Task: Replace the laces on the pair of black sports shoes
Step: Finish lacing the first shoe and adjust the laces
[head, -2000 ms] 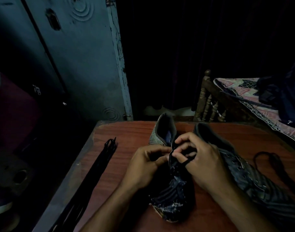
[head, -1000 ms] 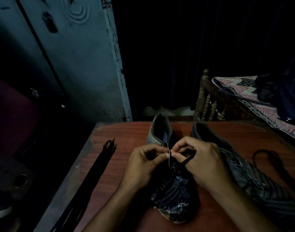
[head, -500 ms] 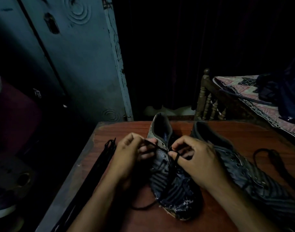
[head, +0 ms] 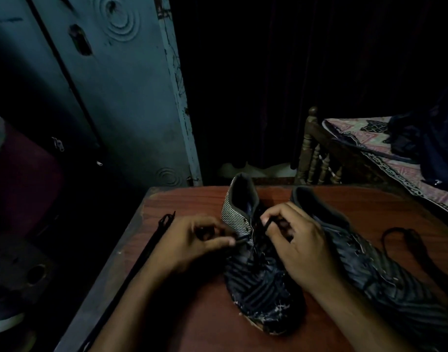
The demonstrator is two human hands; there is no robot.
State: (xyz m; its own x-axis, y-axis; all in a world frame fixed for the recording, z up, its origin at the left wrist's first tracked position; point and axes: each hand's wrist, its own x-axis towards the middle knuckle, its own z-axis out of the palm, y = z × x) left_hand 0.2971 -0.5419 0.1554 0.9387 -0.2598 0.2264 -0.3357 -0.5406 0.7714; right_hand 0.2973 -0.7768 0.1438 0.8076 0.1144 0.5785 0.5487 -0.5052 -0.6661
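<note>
A black striped sports shoe [head: 258,283] lies in the middle of the reddish wooden table [head: 395,217], toe towards me. Its black lace [head: 245,238] runs through the upper eyelets. My left hand [head: 192,245] pinches one lace end at the shoe's left side. My right hand [head: 299,247] pinches the other lace end above the tongue. The second black shoe [head: 370,262] lies just right of my right hand, with no lace visible in its eyelets.
A bundle of black laces [head: 146,252] lies along the table's left edge. A loose black lace [head: 405,237] curls at the right. A wooden bed frame [head: 316,158] with patterned bedding stands behind right; a blue cabinet [head: 131,102] behind left.
My left hand pulled a lace end out to the left of the shoe, then came back closer to the eyelets. My right hand stays on the other end near the tongue.
</note>
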